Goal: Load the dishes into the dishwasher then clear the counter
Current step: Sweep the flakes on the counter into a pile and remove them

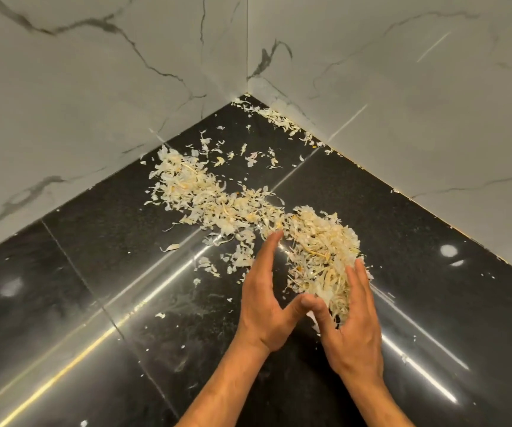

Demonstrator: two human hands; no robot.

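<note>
Two walls of pale marble-look tile [94,103] with dark grey veins meet in a corner straight ahead. Below them runs a polished black stone surface [63,303], speckled and jointed in slabs. It shines under overhead light, throwing back long bright streaks and a few round glints.

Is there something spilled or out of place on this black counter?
Yes. Dry papery peels lie scattered over the black counter, with more along the wall joint in the corner. The left hand and right hand cup the nearest heap; the rest lies loose.
</note>
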